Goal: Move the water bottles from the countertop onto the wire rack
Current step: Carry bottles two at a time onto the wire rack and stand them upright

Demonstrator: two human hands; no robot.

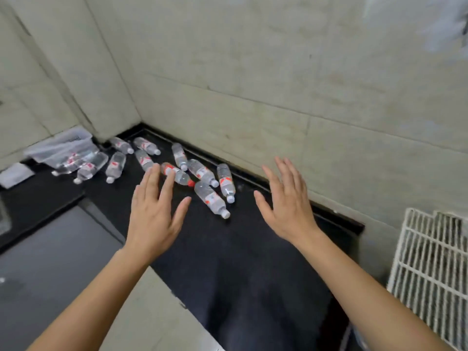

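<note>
Both hands are held out flat above the black countertop (pixel 253 249), palms down and fingers spread, with nothing grasped in either. The left hand (pixel 154 214) is raised near the loose cluster of water bottles (pixel 177 171), its fingertips seen over the bottle with the red cap (pixel 178 175); whether that bottle is touched cannot be told. The right hand (pixel 287 198) is stretched toward the tiled wall (pixel 329 97), just beside the nearest two bottles and apart from them. All the bottles are lying on their sides on the countertop, scattered from the back corner toward the hands; most are clear, with white caps and red-and-white labels. The closest bottle (pixel 212 200) is pointed with its cap toward the viewer, and another one (pixel 226 183) is lain close alongside it, next to the raised back lip of the counter. Further left, several bottles are seen spilling from a clear plastic basket (pixel 63 148) tipped against the wall. A white object (pixel 15 174), too blurred to be identified, is set at the far left edge. The white wire rack (pixel 430 269) is found at the lower right, well apart from the bottles, beyond the end of the countertop, and no bottle is seen on it. A grey floor (pixel 50 262) is visible below the counter's front edge at the lower left.
</note>
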